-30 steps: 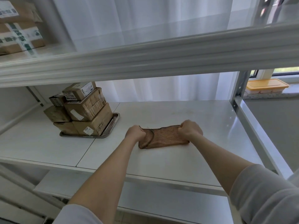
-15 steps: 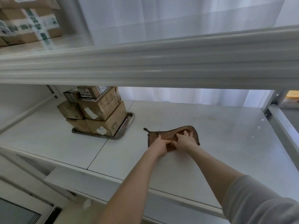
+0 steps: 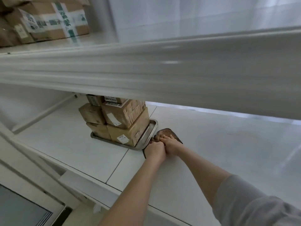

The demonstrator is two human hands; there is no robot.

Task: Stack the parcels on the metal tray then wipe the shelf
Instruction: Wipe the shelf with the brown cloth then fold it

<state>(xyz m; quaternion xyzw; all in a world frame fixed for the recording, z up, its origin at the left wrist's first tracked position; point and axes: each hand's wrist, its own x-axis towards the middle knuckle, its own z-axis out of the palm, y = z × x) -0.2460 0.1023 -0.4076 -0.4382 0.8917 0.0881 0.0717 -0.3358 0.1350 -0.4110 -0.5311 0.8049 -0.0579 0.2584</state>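
I had both hands pressed together on the brown cloth point(image 3: 169, 133): the left hand point(image 3: 155, 150) curled onto its near edge, the right hand point(image 3: 171, 144) bearing down with fingers that looked fairly straight, though blur left me unsure. Just left of the left hand lay the metal tray point(image 3: 151, 128), the cloth touching its rim, with the parcels point(image 3: 128, 118) stacked on it. The bare shelf point(image 3: 219, 152) ran long to the right of the right hand, so I judged the next wipe belonged that way.
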